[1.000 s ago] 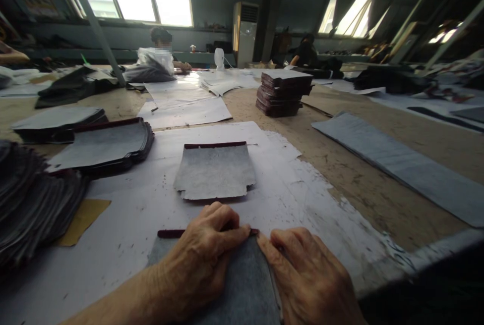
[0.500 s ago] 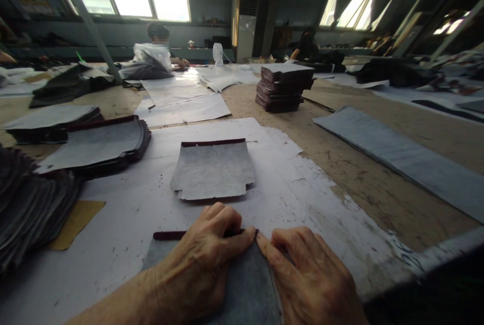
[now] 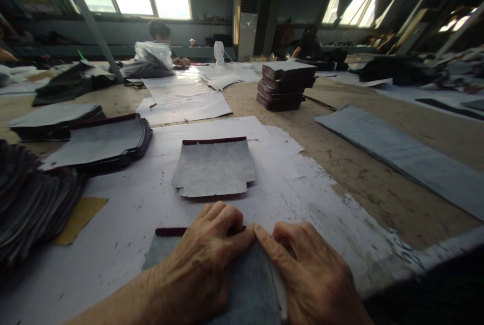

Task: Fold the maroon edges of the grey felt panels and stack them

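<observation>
A grey-backed fabric piece (image 3: 251, 284) lies before me, its far edge turned over into a dark red strip (image 3: 171, 232). My left hand (image 3: 207, 259) rests across it, fingers curled and thumb pressed on that folded edge. My right hand (image 3: 312, 269) is at the right end of the fold, its fingers bent and its thumb tip meeting my left thumb tip. Both palms hide much of the piece. Just beyond lies a similar grey fabric piece (image 3: 214, 171) with a dark red folded edge and notched near corners.
White paper (image 3: 128, 214) covers the table under the work. Stacks of fabric pieces (image 3: 102, 138) stand left, beside a yellow-brown card (image 3: 81, 219). Farther off is a dark red stack (image 3: 283, 88); a long grey strip (image 3: 401, 158) lies right. People (image 3: 161, 32) sit across the room.
My right thumb has slid slightly left along the fold, up against my left thumb. My left hand has stayed nearly in place, and the view has shifted a little.
</observation>
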`<state>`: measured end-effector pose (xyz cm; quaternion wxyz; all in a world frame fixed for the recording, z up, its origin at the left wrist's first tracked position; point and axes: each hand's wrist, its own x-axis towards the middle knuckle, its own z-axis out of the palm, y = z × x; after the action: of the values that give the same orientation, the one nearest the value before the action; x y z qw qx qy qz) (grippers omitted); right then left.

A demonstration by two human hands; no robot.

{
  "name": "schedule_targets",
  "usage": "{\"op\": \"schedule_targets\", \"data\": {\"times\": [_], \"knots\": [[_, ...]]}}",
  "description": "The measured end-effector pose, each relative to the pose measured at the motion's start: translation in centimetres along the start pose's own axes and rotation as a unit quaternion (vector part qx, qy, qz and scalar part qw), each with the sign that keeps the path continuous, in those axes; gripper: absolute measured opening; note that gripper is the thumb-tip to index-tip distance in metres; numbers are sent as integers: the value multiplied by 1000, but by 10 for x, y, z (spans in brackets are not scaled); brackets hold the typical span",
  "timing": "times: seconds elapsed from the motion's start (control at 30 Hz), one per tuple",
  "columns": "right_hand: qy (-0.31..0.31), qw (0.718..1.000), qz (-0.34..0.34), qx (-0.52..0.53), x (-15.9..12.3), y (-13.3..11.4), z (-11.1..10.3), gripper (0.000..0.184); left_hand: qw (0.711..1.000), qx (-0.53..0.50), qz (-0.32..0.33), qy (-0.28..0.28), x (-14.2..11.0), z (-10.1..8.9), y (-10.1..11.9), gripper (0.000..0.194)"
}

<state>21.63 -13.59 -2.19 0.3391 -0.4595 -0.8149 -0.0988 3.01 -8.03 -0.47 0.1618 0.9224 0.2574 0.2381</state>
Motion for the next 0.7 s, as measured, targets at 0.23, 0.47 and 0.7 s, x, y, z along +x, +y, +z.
{"op": "schedule_targets", "data": {"times": [0.23, 0.47, 0.7], "knots": [[15, 1000, 16, 9, 3, 1, 0, 32, 995, -35, -43, 83, -5, -5, -4, 30], [17, 996, 70, 55, 1, 3, -2, 25, 997, -23, -18, 69, -3, -4, -2, 29], [17, 994, 79, 73, 0, 2, -1, 23, 1000, 22, -1, 5, -5, -6, -1, 29]]}}
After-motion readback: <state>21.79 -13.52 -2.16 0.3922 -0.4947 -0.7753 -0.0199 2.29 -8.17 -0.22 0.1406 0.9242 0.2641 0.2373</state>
